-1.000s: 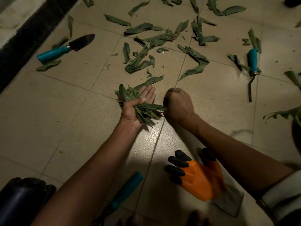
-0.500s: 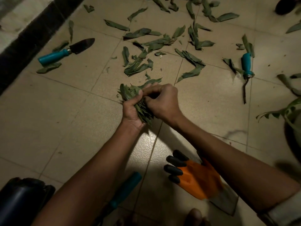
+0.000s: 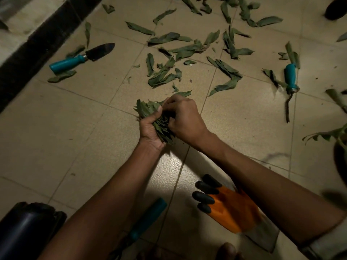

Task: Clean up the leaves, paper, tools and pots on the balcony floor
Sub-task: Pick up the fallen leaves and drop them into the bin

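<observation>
A bunch of green leaves (image 3: 148, 111) is gripped in my left hand (image 3: 150, 128) just above the tiled floor. My right hand (image 3: 185, 119) presses against the same bunch from the right, fingers curled onto it. Several loose leaves (image 3: 167, 76) lie scattered on the tiles beyond my hands. A trowel with a teal handle (image 3: 80, 58) rests at the far left. A teal-handled hand tool (image 3: 290, 77) lies at the right. Another teal-handled tool (image 3: 148, 218) sits under my left forearm.
An orange glove with black fingertips (image 3: 229, 209) lies on the floor below my right forearm. A black rounded object (image 3: 24, 229) fills the bottom left corner. A dark ledge (image 3: 37, 40) runs along the upper left. A potted plant's leaves (image 3: 330, 134) reach in at the right edge.
My right hand moved from beside the bunch onto it, and my left hand's fingers closed around the leaves. The loose leaves and tools have not moved.
</observation>
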